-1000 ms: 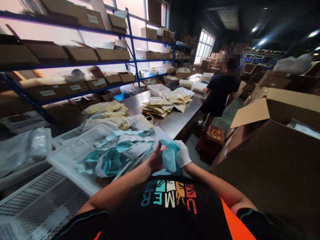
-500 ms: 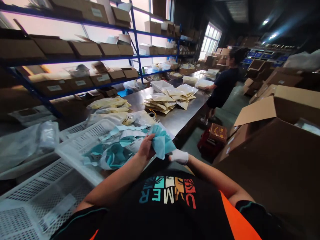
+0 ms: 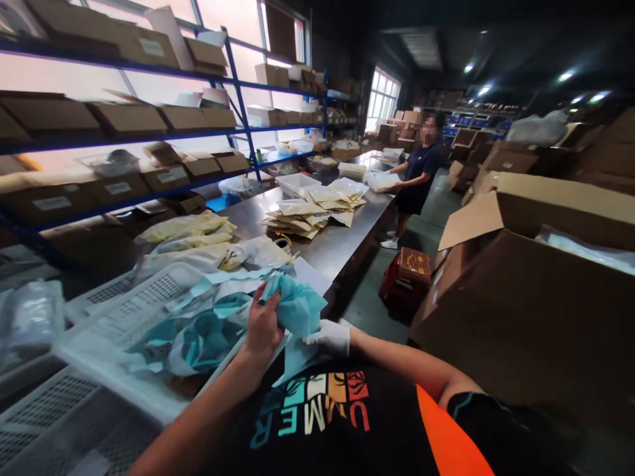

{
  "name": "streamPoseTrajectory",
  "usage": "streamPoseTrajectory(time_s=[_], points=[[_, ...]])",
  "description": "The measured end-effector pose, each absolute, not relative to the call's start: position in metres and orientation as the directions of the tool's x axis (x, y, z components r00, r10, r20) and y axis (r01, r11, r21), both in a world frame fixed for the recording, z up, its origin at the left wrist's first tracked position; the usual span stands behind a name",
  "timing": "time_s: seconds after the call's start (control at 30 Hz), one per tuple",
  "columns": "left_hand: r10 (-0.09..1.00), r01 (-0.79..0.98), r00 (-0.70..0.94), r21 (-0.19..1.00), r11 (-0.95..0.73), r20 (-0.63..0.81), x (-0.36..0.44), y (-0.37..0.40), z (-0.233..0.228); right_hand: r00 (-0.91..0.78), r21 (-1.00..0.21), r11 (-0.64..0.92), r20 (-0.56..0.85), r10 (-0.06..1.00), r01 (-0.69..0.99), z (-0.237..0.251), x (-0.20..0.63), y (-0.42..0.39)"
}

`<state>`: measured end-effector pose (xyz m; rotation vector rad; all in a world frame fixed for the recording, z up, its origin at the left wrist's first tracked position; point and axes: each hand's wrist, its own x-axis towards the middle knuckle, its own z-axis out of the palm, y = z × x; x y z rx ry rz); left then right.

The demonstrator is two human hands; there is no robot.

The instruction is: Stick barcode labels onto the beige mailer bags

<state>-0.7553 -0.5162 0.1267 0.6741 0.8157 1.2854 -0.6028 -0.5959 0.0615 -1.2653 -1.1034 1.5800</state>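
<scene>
My left hand (image 3: 261, 325) is bare and grips the top of a crumpled teal cloth (image 3: 296, 311), just above the near edge of the steel table (image 3: 342, 241). My right hand (image 3: 329, 338) wears a white glove and pinches the lower part of the same cloth close to my chest. To the left of my hands, a white perforated basket (image 3: 124, 314) holds several teal and white packets (image 3: 198, 334).
Stacks of beige pouches (image 3: 310, 211) lie further along the table. A person (image 3: 417, 178) works at its far end. Blue shelving (image 3: 149, 132) with cardboard boxes runs along the left. Open cartons (image 3: 526, 264) stand right, and a red crate (image 3: 404, 281) sits on the floor.
My left hand has lifted the teal cloth up and to the left over the basket. My right hand has dropped lower along the cloth. The view has swung slightly right.
</scene>
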Motion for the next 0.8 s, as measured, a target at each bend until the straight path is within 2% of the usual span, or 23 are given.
streamPoseTrajectory(time_s=[0.07,0.13,0.2,0.23,0.37,0.53,0.6,0.73,0.8], points=[[0.996,-0.522,0.058,0.848,0.093,-0.073,-0.757,-0.515,0.118,-0.214,-0.936,-0.346,-0.325,0.921,-0.069,0.067,-0.607,-0.601],[0.991,-0.402,0.051,0.911,-0.096,0.127,-0.764,-0.51,0.109,-0.289,-0.912,-0.405,-0.372,0.882,-0.059,0.076,-0.608,-0.609],[0.932,-0.232,0.147,0.928,-0.291,0.33,-0.775,-0.505,0.099,-0.343,-0.905,-0.424,-0.393,0.853,-0.018,0.089,-0.603,-0.616],[0.9,-0.164,0.224,0.924,-0.344,0.375,-0.782,-0.504,0.093,-0.338,-0.912,-0.41,-0.386,0.858,0.0,0.095,-0.599,-0.618],[0.813,-0.036,0.5,0.944,-0.327,0.3,-0.796,-0.506,0.069,-0.147,-0.927,-0.363,-0.348,0.926,-0.089,0.104,-0.576,-0.614],[0.561,-0.083,0.796,0.959,-0.272,0.228,-0.79,-0.525,0.048,0.087,-0.907,-0.404,-0.415,0.905,-0.121,0.082,-0.566,-0.606],[0.478,-0.115,0.846,0.956,-0.269,0.236,-0.788,-0.528,0.044,0.102,-0.898,-0.42,-0.434,0.895,-0.13,0.071,-0.567,-0.605],[0.364,-0.134,0.901,0.949,-0.286,0.237,-0.788,-0.524,0.04,-0.016,-0.895,-0.371,-0.379,0.925,-0.248,0.059,-0.564,-0.606],[0.425,-0.105,0.89,0.981,-0.16,0.165,-0.788,-0.524,0.04,-0.021,-0.877,-0.375,-0.388,0.922,-0.3,0.061,-0.556,-0.612]])
